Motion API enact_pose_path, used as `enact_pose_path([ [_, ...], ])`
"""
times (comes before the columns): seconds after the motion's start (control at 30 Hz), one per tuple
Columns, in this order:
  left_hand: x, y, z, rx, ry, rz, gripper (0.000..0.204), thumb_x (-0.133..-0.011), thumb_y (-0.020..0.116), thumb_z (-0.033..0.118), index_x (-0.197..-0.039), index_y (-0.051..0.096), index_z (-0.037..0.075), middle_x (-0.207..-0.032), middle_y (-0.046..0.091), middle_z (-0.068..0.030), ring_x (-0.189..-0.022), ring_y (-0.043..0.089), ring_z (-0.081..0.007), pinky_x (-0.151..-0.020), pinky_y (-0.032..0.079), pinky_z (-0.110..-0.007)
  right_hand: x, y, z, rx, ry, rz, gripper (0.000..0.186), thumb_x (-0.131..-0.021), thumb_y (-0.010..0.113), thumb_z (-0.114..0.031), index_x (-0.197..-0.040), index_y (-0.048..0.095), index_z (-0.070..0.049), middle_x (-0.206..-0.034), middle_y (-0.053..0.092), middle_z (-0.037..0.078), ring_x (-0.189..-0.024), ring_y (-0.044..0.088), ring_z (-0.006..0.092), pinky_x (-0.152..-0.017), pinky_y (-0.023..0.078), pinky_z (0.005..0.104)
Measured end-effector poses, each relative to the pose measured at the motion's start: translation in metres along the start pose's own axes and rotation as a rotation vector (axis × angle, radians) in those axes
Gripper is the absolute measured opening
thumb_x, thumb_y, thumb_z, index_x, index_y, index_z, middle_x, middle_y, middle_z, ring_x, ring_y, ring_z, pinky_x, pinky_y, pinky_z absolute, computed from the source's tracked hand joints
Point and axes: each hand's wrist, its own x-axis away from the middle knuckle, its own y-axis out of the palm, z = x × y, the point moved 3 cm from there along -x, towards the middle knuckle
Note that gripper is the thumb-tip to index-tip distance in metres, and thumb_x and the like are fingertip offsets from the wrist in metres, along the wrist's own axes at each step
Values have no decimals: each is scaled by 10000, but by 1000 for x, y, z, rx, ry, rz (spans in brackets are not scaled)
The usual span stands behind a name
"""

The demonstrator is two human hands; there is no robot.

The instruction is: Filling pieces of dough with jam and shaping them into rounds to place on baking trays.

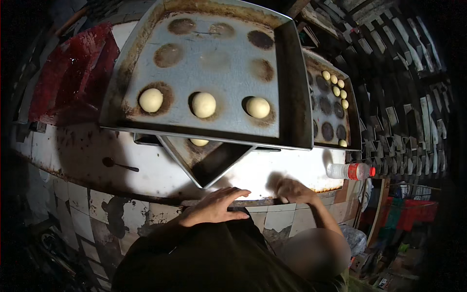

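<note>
My left hand (219,207) is held before my body at the table's near edge, thumb and fingers stretched apart with nothing between them. To its right, my right hand (294,191) is at the same edge with its fingers curled in; whatever may be inside them is hidden. Beyond both hands, a large metal baking tray (204,127) carries three pale dough balls (204,104) in its near row, among dark round scorch marks. Below it, the corner of another tray (214,168) juts toward me, with part of a dough ball (199,142) showing.
A third tray (354,112) at the right holds several smaller dough balls (335,91). A clear bottle with a red cap (350,171) lies on the white table (160,165). A dark spoon (119,164) rests at the left, near a red container (78,73). Stacked slats (389,97) stand far right.
</note>
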Motion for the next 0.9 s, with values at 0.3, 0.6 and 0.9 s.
enact_pose_path([
  [0.3,10,4,-3,48,34,-119,649,-810,612,450,-1285,416,54,-1206,493,-164,-1128,467,-314,-973,361,-400,-36,-240,-218,59,-361,766,420,-783,616,-86,-1180,506,-7,-1155,548,164,-1056,553,234,-903,453,333],
  [0.6,11,6,11,17,-55,-6,690,-779,655,435,-1315,394,88,-1237,475,-183,-1139,453,-346,-963,359,-444,-128,-263,-195,348,-118,184,574,-842,605,-363,-1307,435,-74,-1012,616,99,-959,573,192,-855,449,310],
  [0.9,-61,80,27,962,-131,353,272,-925,479,295,-798,565,70,-918,622,-78,-849,606,-189,-836,460,-395,61,-359,31,459,-58,718,579,-900,452,-517,-759,651,8,-553,537,148,-520,518,218,-577,445,365],
])
